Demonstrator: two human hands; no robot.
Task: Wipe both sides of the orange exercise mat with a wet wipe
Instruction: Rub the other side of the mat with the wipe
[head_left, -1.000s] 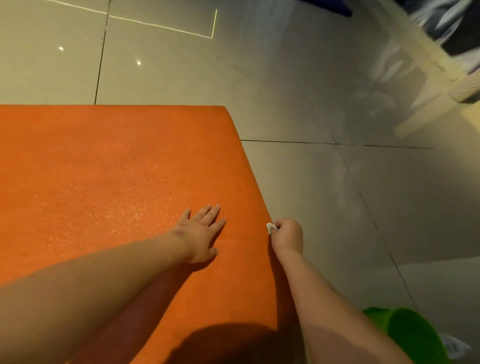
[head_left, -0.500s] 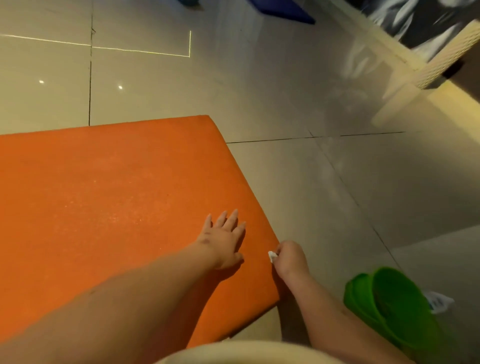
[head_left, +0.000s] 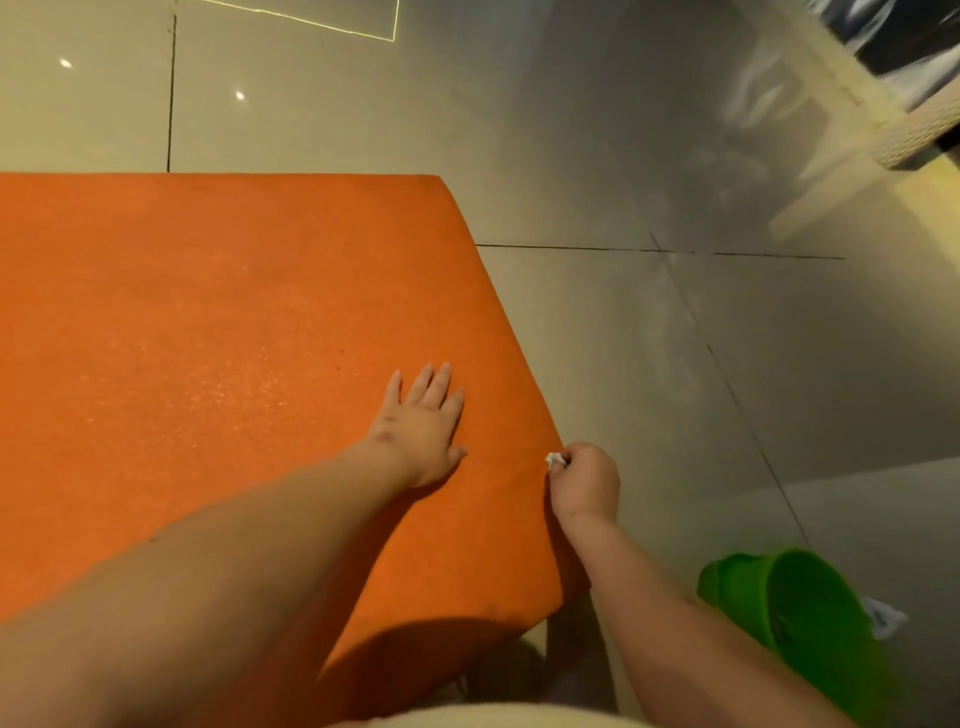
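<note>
Bucket (head_left: 810, 623) on floor (head_left: 675, 364) near mat (head_left: 208, 338); right hand (head_left: 587, 486) pinches wipe (head_left: 555, 459).

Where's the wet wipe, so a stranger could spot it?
Find the big orange mat on the floor and follow its right edge. The right hand is fisted there; the wet wipe is the small white scrap poking from that fist.
</note>
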